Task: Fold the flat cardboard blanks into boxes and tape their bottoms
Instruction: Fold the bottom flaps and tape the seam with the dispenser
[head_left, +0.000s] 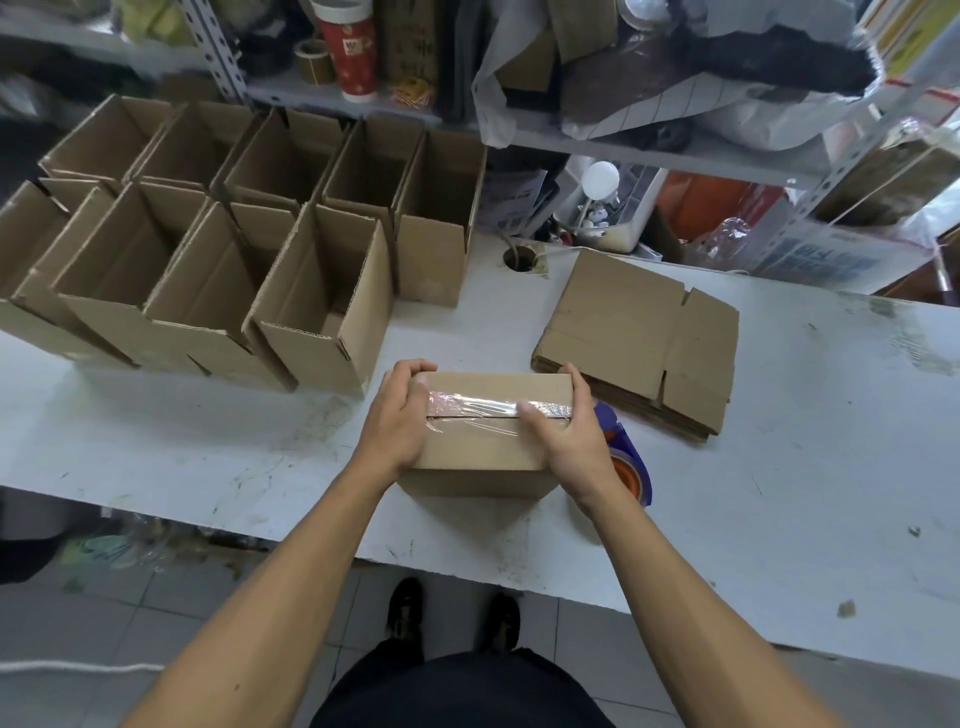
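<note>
both hands gripping a taped box

left hand (397, 415) and right hand (563, 434) curl round the ends of the box (485, 441) on the table (779, 467), tape (472, 405) across its seam.

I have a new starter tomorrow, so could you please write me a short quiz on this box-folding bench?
1. True or false: clear tape already runs along the seam of the box being held.
2. Which lies nearer the right hand: (a) the stack of flat blanks or (b) the open finished boxes?
3. What blue tool sits behind the right hand?

Key: 1 true; 2 a; 3 the tape dispenser.
</note>
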